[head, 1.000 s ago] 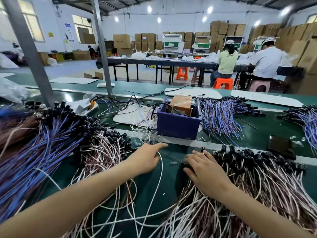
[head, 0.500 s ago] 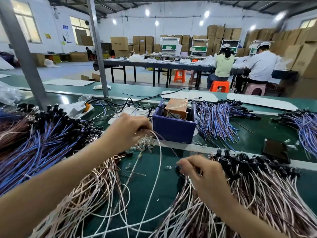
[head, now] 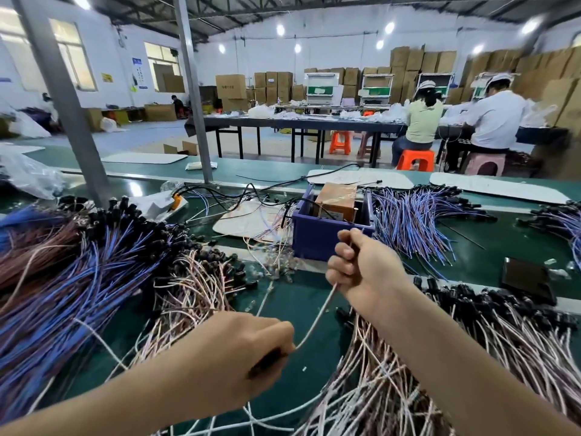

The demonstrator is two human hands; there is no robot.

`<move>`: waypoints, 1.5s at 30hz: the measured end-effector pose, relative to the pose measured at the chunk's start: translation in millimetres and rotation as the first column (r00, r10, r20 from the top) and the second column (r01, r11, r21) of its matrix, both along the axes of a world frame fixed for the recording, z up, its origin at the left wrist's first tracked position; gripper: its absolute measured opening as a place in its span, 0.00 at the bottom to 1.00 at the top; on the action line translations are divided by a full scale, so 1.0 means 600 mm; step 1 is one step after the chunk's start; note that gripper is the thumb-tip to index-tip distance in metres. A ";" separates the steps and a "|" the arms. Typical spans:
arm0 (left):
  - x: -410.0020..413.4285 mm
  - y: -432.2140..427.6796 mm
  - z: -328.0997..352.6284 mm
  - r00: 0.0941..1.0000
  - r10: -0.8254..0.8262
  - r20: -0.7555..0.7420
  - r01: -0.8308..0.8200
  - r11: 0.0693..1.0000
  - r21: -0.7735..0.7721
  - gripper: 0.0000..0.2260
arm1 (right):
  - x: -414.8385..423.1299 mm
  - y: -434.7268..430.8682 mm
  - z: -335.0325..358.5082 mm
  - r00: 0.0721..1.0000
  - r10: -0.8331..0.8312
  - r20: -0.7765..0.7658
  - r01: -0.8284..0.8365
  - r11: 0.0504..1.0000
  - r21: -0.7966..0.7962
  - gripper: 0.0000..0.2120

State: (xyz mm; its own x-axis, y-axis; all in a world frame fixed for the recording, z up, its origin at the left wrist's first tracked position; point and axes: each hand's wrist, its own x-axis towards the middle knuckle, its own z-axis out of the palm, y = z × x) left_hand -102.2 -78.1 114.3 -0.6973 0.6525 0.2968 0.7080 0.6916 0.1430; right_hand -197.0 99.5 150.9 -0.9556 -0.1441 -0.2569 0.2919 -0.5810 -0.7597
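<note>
Head view: thin pale wire point(head: 317, 316), taut, left hand point(head: 239, 350) to right hand point(head: 361, 265)

We see a thin wire point(head: 317, 316) in a smooth, pale plastic sheath with a faint sheen. The piled wires point(head: 78, 278) beside it wear the same slick coating in blue and pink, tipped with matt black plastic plugs point(head: 490, 297). The table point(head: 292, 297) has a smooth green top that shines under the lamps. The bin point(head: 317, 243) is dull blue plastic, the box point(head: 336, 201) in it brown cardboard. The phone point(head: 528, 280) is glossy black, the post point(head: 63, 99) matt grey metal, the bag point(head: 28, 174) clear crinkled film.
</note>
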 end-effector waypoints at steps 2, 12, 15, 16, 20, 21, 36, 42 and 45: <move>-0.005 -0.001 -0.006 0.999 0.002 0.053 0.005 0.993 -0.116 0.03 | -0.007 0.003 -0.004 0.998 -0.044 -0.039 0.044 0.999 0.001 0.15; -0.070 0.044 0.018 0.873 0.032 0.486 -0.227 0.910 0.348 0.21 | -0.004 0.017 -0.024 0.984 -0.017 -0.177 0.018 1.000 0.004 0.15; -0.116 0.090 0.024 0.818 -0.025 0.575 -0.367 0.747 0.554 0.10 | -0.010 0.016 -0.017 0.975 -0.092 -0.203 0.083 0.995 -0.052 0.14; -0.130 0.103 0.024 0.774 -0.082 0.628 -0.418 0.679 0.603 0.09 | -0.015 0.017 -0.014 0.972 -0.119 -0.202 0.105 0.992 -0.075 0.14; -0.175 0.136 0.021 0.723 -0.240 0.648 -0.467 0.521 0.714 0.10 | -0.040 0.032 -0.004 0.962 -0.190 -0.197 0.163 0.976 -0.145 0.15; -0.187 0.141 0.022 0.767 -0.197 0.611 -0.433 0.543 0.719 0.10 | -0.049 0.037 0.000 0.959 -0.215 -0.187 0.189 0.971 -0.147 0.14; -0.324 0.117 0.029 0.917 0.099 0.387 -0.358 0.633 0.686 0.07 | -0.175 0.074 0.032 0.866 -0.499 -0.033 0.483 0.852 -0.203 0.09; -0.330 0.102 0.027 0.942 0.098 0.319 -0.285 0.735 0.616 0.04 | -0.193 0.087 0.003 0.920 -0.389 0.052 0.392 0.912 -0.122 0.12; -0.330 0.100 0.023 0.940 0.075 0.332 -0.278 0.732 0.621 0.03 | -0.190 0.093 -0.001 0.897 -0.423 0.126 0.434 0.897 -0.080 0.06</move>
State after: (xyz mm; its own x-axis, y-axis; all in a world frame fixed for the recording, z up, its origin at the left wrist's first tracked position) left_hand -300.3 -18.1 128.4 -0.8955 0.2245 0.3843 0.4450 0.4632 0.7664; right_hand -311.2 155.1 150.5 -0.8995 0.2427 -0.3633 0.0699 -0.7409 -0.6679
